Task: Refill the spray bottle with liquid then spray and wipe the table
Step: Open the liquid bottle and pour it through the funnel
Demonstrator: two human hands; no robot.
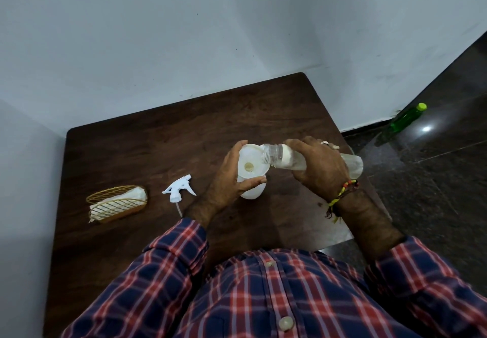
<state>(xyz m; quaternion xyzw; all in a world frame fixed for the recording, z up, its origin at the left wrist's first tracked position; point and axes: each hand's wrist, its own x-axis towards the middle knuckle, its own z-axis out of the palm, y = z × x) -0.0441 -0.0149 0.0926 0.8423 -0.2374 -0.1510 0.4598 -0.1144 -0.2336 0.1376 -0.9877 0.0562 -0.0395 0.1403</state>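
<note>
Wearing a checked shirt (pixel 276 293) in dark blue, red and white, with pale round buttons (pixel 286 323). Wearing a red, yellow and black thread band (pixel 342 192) and a ring (pixel 324 142).

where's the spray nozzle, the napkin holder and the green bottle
spray nozzle (pixel 179 189): head view, on its white trigger head
napkin holder (pixel 116 197): head view, on its gold wire side
green bottle (pixel 404 120): head view, on its green body, on the floor

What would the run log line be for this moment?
step: refilling | left hand: holds funnel on spray bottle | right hand: tips clear bottle into funnel | spray head: off, on table
</note>
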